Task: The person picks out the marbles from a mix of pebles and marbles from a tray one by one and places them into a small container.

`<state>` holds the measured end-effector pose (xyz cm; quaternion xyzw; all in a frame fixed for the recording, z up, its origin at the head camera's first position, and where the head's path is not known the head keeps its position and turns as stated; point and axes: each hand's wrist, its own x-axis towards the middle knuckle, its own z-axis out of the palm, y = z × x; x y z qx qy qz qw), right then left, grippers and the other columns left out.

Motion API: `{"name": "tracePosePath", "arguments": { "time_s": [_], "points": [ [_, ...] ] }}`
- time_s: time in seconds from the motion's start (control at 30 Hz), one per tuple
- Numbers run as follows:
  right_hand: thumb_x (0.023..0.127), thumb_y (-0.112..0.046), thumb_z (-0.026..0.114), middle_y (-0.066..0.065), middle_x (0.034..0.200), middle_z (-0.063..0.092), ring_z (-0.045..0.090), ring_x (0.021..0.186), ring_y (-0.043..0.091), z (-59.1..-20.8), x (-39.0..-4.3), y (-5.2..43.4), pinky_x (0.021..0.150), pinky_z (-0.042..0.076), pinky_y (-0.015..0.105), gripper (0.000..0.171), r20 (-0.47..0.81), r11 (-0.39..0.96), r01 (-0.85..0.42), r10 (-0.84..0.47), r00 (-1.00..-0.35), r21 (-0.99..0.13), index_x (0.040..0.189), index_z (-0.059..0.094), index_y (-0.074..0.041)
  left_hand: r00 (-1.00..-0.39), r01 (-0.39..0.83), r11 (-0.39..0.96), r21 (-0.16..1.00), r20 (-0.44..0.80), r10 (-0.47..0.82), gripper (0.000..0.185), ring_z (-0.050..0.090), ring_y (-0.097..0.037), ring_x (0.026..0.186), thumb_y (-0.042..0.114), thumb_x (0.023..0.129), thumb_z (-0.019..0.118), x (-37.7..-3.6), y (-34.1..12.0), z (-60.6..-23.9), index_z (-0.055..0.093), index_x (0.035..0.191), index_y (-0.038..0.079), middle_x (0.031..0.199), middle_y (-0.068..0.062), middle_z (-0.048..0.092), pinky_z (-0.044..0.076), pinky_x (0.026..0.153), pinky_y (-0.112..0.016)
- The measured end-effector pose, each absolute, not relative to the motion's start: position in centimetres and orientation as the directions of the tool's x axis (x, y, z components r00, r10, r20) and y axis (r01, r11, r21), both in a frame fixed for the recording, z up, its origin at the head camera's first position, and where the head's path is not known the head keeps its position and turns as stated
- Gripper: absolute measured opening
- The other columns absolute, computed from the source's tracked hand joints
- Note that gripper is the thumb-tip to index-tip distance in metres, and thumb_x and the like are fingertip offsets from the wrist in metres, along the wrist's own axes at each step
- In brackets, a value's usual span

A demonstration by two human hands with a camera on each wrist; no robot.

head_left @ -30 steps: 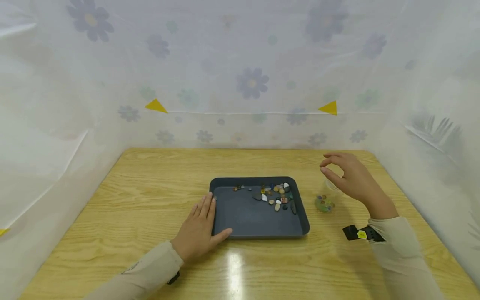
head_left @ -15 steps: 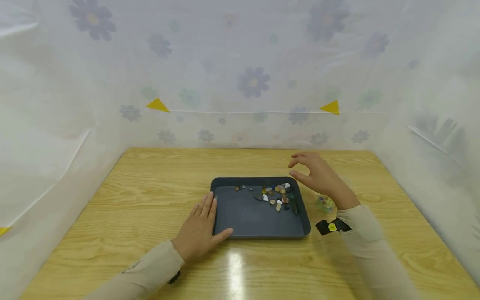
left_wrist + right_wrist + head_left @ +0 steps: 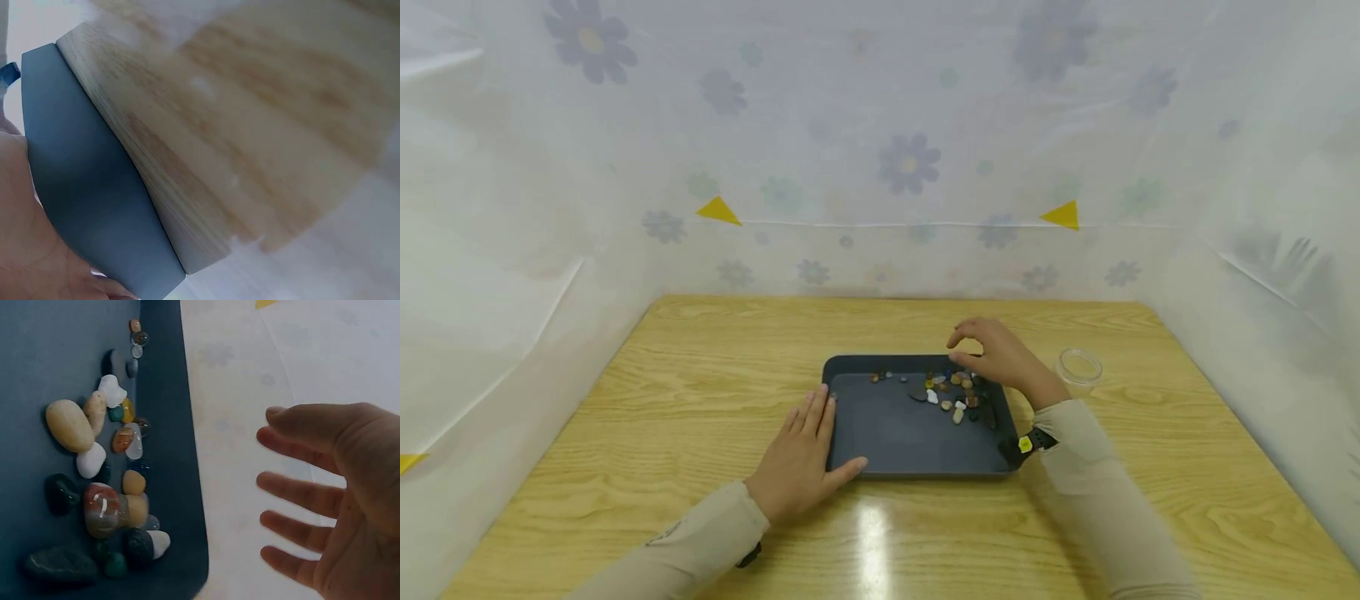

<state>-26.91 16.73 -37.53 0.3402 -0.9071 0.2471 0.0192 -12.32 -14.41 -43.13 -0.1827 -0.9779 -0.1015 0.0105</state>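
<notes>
A dark grey tray [image 3: 917, 446] lies on the table, with several polished pebbles [image 3: 958, 414] gathered mostly toward its back right corner. Along its left rim rests my left hand [image 3: 797, 454], fingers straight and thumb reaching the front left corner. In the left wrist view the tray's outer wall [image 3: 87, 162] runs beside the palm. My right hand [image 3: 1000, 358] hovers over the back right of the tray, fingers loosely bent and nothing held. The right wrist view has its fingertips [image 3: 270, 481] beyond the tray wall, apart from the stones, among them a large cream pebble [image 3: 69, 425].
A clear jar [image 3: 1078, 367] stands right of the tray, its lower part hidden behind the right forearm. The wooden table [image 3: 685, 400] reaches back to a flower-patterned white curtain [image 3: 820, 150], which also closes both sides.
My right hand has moved left from above the jar to over the tray's back right corner, lowering slightly at the end. The left hand stays at the rim.
</notes>
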Motion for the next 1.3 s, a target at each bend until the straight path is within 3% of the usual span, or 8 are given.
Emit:
{"name": "tracePosePath", "arguments": {
  "time_s": [0.17,0.37,0.5,0.63,0.7,0.8,0.93,1.3],
  "points": [
    [0.090,-0.016,0.068,0.012,0.116,0.064,0.058,0.109,0.034,-38.8,-27.3,16.1,0.093,0.047,0.051,0.019,0.158,0.686,-0.624,-0.616,-0.772,-0.375,0.106,0.069,-0.006,-0.934,0.358,0.914,0.188,0.059,0.354,0.097,0.012,-0.038,0.145,0.072,0.091,0.034,-12.4,-14.5,-43.2,0.022,0.150,-0.004,0.158,-0.022,0.009,0.019,0.115,-0.053],
    [0.090,-0.015,0.068,0.015,0.118,0.063,0.060,0.104,0.033,-39.8,-27.3,15.7,0.092,0.048,0.052,0.021,0.118,0.719,-0.596,-0.598,-0.793,-0.358,0.108,0.069,-0.004,-0.932,0.363,0.914,0.181,0.071,0.356,0.096,0.013,-0.039,0.145,0.071,0.092,0.034,-12.4,-14.5,-43.1,0.023,0.149,-0.005,0.158,-0.023,0.010,0.020,0.115,-0.053],
    [0.091,-0.015,0.067,0.018,0.123,0.060,0.066,0.075,0.018,-40.5,-27.2,15.6,0.090,0.049,0.050,0.024,0.057,0.744,-0.555,-0.578,-0.814,-0.373,0.111,0.068,-0.003,-0.932,0.362,0.914,0.182,0.066,0.356,0.095,0.013,-0.039,0.145,0.070,0.092,0.035,-12.4,-14.5,-43.0,0.024,0.149,-0.005,0.157,-0.024,0.010,0.020,0.115,-0.053],
    [0.091,-0.014,0.066,0.019,0.125,0.058,0.057,0.050,0.005,-41.2,-27.1,15.5,0.086,0.051,0.048,0.023,0.030,0.762,-0.535,-0.565,-0.825,-0.366,0.111,0.068,-0.004,-0.933,0.361,0.913,0.189,0.058,0.356,0.095,0.013,-0.039,0.145,0.070,0.092,0.036,-12.3,-14.5,-42.9,0.024,0.150,-0.004,0.158,-0.024,0.010,0.019,0.115,-0.054],
    [0.091,-0.014,0.067,0.017,0.123,0.060,0.059,0.054,0.007,-41.4,-27.1,15.4,0.083,0.052,0.047,0.020,0.045,0.770,-0.540,-0.560,-0.827,-0.341,0.109,0.069,-0.006,-0.932,0.362,0.913,0.188,0.058,0.358,0.095,0.013,-0.039,0.145,0.070,0.092,0.036,-12.3,-14.5,-42.9,0.023,0.150,-0.004,0.158,-0.024,0.010,0.019,0.115,-0.054],
    [0.089,-0.013,0.068,0.014,0.120,0.062,0.065,0.083,0.024,-41.6,-27.0,15.3,0.085,0.050,0.052,0.018,0.078,0.792,-0.545,-0.547,-0.834,-0.274,0.106,0.071,-0.009,-0.930,0.367,0.912,0.185,0.061,0.362,0.095,0.013,-0.039,0.145,0.070,0.092,0.035,-12.3,-14.5,-42.9,0.023,0.150,-0.004,0.158,-0.024,0.009,0.020,0.115,-0.053],
    [0.087,-0.011,0.069,0.013,0.121,0.061,0.052,0.112,0.041,-41.8,-26.9,15.1,0.086,0.046,0.057,0.017,0.094,0.815,-0.547,-0.539,-0.837,-0.190,0.104,0.071,-0.013,-0.929,0.370,0.910,0.185,0.064,0.364,0.095,0.013,-0.039,0.145,0.070,0.092,0.035,-12.3,-14.5,-42.9,0.023,0.150,-0.004,0.158,-0.024,0.009,0.020,0.115,-0.053],
    [0.086,-0.009,0.071,0.012,0.118,0.062,0.049,0.118,0.041,-42.0,-26.9,15.0,0.086,0.046,0.057,0.015,0.105,0.807,-0.573,-0.563,-0.819,-0.142,0.100,0.070,-0.013,-0.930,0.368,0.913,0.175,0.073,0.361,0.095,0.014,-0.039,0.145,0.071,0.091,0.035,-12.3,-14.6,-43.1,0.024,0.150,-0.004,0.157,-0.024,0.010,0.020,0.115,-0.053]
  ]
}}
